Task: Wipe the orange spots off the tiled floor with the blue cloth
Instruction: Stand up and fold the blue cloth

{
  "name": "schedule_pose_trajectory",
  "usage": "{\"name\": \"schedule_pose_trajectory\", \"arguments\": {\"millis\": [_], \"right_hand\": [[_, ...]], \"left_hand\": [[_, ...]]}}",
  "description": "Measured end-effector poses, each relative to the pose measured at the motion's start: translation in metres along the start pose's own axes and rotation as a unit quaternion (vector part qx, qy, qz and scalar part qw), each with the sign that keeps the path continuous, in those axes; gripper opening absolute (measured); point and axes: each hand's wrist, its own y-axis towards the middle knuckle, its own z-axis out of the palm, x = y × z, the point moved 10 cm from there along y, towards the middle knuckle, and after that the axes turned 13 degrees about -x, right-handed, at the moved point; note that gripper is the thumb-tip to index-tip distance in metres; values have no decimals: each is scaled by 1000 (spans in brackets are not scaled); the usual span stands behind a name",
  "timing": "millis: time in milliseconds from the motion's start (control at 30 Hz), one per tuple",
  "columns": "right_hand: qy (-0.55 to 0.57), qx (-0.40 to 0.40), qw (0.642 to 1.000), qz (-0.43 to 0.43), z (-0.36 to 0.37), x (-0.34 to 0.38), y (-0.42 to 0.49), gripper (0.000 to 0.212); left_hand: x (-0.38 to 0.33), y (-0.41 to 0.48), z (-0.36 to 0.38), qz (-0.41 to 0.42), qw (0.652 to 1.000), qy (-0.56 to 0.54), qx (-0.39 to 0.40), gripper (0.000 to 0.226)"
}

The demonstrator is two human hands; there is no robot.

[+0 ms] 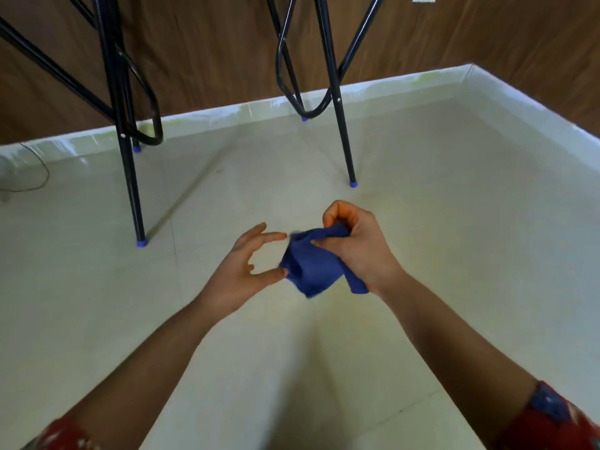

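The blue cloth (312,267) hangs bunched in the air above the pale tiled floor (454,222). My right hand (355,245) grips its upper part, with fingers and thumb curled round the fabric. My left hand (246,264) is just left of the cloth with its fingers spread; the thumb tip touches the cloth's left edge. No orange spots show on the floor in this view.
Black metal table legs with blue feet stand on the floor at the left (141,242) and centre right (352,184). A brown wood-panel wall (211,53) with a pale skirting runs along the back and right. A thin cable (39,177) lies at the far left.
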Motion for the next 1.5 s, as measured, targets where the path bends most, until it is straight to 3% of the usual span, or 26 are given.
{"name": "schedule_pose_trajectory", "arguments": {"millis": [133,267,400,467,600,733,900,1000,1067,1167,1267,1367,1500], "right_hand": [[13,12,1000,10,-18,82,-7,35],[116,53,985,118,-37,180,-23,29],[173,79,965,183,-57,278,-46,1],[182,59,963,189,-78,323,-53,10],[-4,-13,999,33,-129,416,-69,44],[-175,-85,971,-137,-162,474,-82,36],[-213,-112,964,-114,-200,500,-66,18],[-145,-51,983,-95,-200,513,-57,16],[-122,19,986,-115,-191,527,-59,21],[-168,100,970,-144,-182,520,-61,17],[-245,143,954,-94,-185,463,-65,18],[-308,173,936,-12,-187,407,-74,32],[-253,136,957,34,-187,401,-67,42]], "left_hand": [[-114,-12,-26,82,995,-44,-29,51],[-229,-28,-57,58,993,-93,-53,28],[-323,-50,-95,-19,990,-120,-78,12],[-367,-58,-125,-20,985,-134,-108,4],[-443,-83,-179,-73,969,-181,-151,13],[-501,-99,-208,-81,972,-158,-156,27],[-538,-102,-226,-186,968,-111,-131,22],[-569,-107,-237,-150,979,-75,-113,16],[-584,-110,-252,-112,979,-39,-164,21],[-600,-116,-273,-78,956,-98,-264,15],[-598,-127,-275,-80,937,-134,-311,17],[-578,-137,-273,-132,914,-160,-348,15],[-540,-153,-295,-210,860,-192,-423,15]]}}
